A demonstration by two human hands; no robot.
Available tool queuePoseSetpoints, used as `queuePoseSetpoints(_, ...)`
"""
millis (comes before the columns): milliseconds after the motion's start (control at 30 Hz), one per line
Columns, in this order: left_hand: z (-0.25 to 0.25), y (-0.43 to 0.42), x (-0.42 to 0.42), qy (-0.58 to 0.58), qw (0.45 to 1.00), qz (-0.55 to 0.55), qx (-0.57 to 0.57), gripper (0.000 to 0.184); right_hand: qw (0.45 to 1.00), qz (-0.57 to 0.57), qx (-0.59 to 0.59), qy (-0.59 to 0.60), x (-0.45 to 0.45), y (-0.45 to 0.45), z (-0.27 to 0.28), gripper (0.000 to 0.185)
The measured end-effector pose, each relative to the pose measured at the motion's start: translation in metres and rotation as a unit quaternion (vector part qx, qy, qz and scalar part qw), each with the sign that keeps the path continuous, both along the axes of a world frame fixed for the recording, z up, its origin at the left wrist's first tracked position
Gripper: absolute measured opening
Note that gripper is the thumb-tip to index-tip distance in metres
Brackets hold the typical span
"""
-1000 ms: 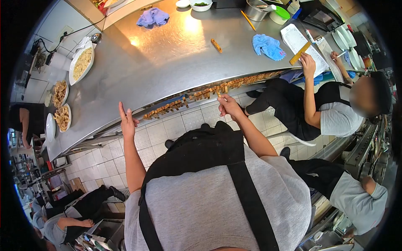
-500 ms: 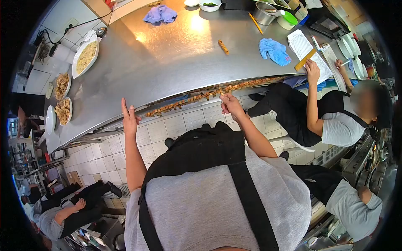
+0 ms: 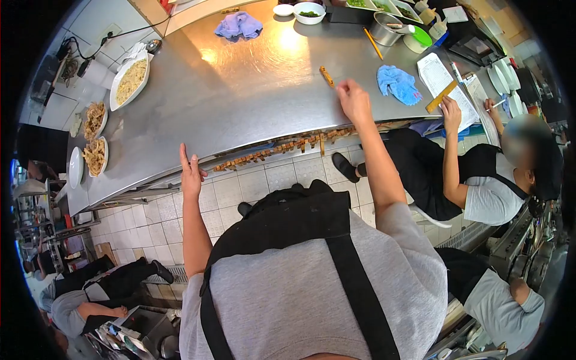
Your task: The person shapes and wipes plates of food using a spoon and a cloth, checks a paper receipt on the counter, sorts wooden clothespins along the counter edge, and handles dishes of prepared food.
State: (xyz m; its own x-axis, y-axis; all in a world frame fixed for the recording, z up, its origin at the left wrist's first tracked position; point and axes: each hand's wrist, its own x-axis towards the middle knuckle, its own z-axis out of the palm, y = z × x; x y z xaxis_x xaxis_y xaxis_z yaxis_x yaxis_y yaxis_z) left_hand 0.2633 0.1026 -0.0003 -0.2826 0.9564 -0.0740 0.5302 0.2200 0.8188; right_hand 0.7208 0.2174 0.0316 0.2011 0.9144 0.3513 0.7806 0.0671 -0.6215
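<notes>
My left hand [image 3: 191,175] rests at the near edge of the steel counter [image 3: 252,99], index finger and thumb stretched apart, nothing in it. My right hand [image 3: 354,101] is over the counter, its fingertips bent and slightly blurred beside a small wooden clip [image 3: 326,76]. Whether those fingers touch the clip or hold anything cannot be made out. Below the front edge hangs a long row of similar wooden clips [image 3: 264,155]. To the right of my right hand lies a crumpled blue cloth [image 3: 399,84].
A co-worker's hand [image 3: 451,114] lies by a ruler [image 3: 442,96] and papers [image 3: 441,75] at the right. Dishes of food [image 3: 130,83] stand at the left. A pale purple cloth [image 3: 239,26], a bowl [image 3: 309,13] and a metal pot [image 3: 386,29] are at the back.
My right hand has moved from the clip row up over the counter, toward the loose clip. My left hand keeps its pose at the edge. The whole view has shifted slightly.
</notes>
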Motion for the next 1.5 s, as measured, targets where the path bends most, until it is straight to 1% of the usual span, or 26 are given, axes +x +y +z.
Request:
queuePoseSetpoints(100,0.003,0.0,0.002,-0.003,1.0,0.011,-0.01,0.062,0.998,-0.017,0.009,-0.067,-0.012,0.031,-0.003,0.018)
queuePoseSetpoints(200,-0.001,0.001,0.001,-0.006,1.0,0.015,0.003,0.062,0.992,0.075,-0.017,-0.101,-0.013,0.043,-0.001,0.017)
queuePoseSetpoints(300,-0.003,0.001,-0.002,0.002,1.0,0.009,0.01,0.063,0.993,-0.021,0.019,-0.113,0.013,0.06,0.003,0.014)
queuePoseSetpoints(400,0.001,0.001,0.002,0.0,1.0,0.013,0.011,0.063,0.989,-0.063,0.027,-0.13,0.048,0.066,-0.006,0.012)
queuePoseSetpoints(500,-0.001,0.002,0.0,0.002,1.0,0.014,-0.001,0.063,0.984,0.037,0.047,-0.169,0.051,0.049,-0.018,0.012)
queuePoseSetpoints(567,0.0,0.001,0.002,0.0,1.0,0.015,-0.002,0.063,0.967,0.166,0.021,-0.193,0.027,0.012,-0.005,0.011)
queuePoseSetpoints(633,0.001,0.0,0.002,0.0,1.0,0.014,-0.001,0.064,0.933,0.308,-0.007,-0.184,0.003,-0.033,0.0,0.011)
queuePoseSetpoints(667,0.001,0.0,0.001,0.001,1.0,0.012,0.0,0.064,0.917,0.362,-0.029,-0.164,-0.01,-0.062,0.013,0.01)
queuePoseSetpoints(700,0.0,0.0,0.001,0.002,1.0,0.009,0.001,0.064,0.883,0.419,-0.058,-0.202,-0.013,-0.08,0.002,0.009)
queuePoseSetpoints(733,0.001,0.0,0.001,-0.001,1.0,0.011,0.0,0.064,0.875,0.442,-0.119,-0.156,-0.02,-0.103,0.015,0.011)
queuePoseSetpoints(800,0.002,0.0,0.002,-0.004,1.0,0.012,-0.002,0.064,0.885,0.419,-0.194,-0.059,-0.021,-0.126,0.012,0.015)
queuePoseSetpoints(833,0.002,0.0,0.001,-0.005,1.0,0.011,-0.011,0.064,0.888,0.374,-0.268,0.023,-0.019,-0.13,0.007,0.016)
queuePoseSetpoints(867,0.004,0.0,0.001,-0.006,1.0,0.01,-0.018,0.064,0.878,0.322,-0.337,0.105,-0.013,-0.134,-0.002,0.017)
queuePoseSetpoints(900,0.004,0.0,0.001,-0.007,1.0,0.009,-0.025,0.064,0.857,0.266,-0.4,0.187,-0.007,-0.139,-0.013,0.018)
queuePoseSetpoints(933,0.004,0.001,0.001,-0.011,1.0,0.007,-0.023,0.064,0.837,0.237,-0.406,0.281,-0.001,-0.143,-0.029,0.02)
queuePoseSetpoints(1000,0.002,0.001,0.0,-0.018,1.0,0.006,-0.02,0.065,0.771,0.174,-0.405,0.46,0.013,-0.149,-0.067,0.024)
queuePoseSetpoints(1033,0.002,0.001,0.001,-0.016,1.0,0.006,-0.014,0.064,0.748,0.155,-0.397,0.509,0.017,-0.154,-0.077,0.029)
queuePoseSetpoints(1133,0.003,0.0,0.002,-0.01,1.0,0.006,-0.008,0.064,0.681,0.101,-0.424,0.588,0.021,-0.162,-0.103,0.028)
queuePoseSetpoints(1167,0.004,0.001,0.002,-0.01,1.0,0.005,-0.014,0.064,0.677,0.096,-0.423,0.595,0.021,-0.165,-0.111,0.027)
queuePoseSetpoints(1333,0.006,-0.001,0.004,-0.006,1.0,0.008,-0.025,0.064,0.666,0.097,-0.43,0.602,-0.003,-0.17,-0.097,0.026)
queuePoseSetpoints(1500,0.004,0.0,0.002,-0.012,1.0,0.008,-0.022,0.064,0.688,0.085,-0.377,0.614,-0.011,-0.165,-0.103,0.026)
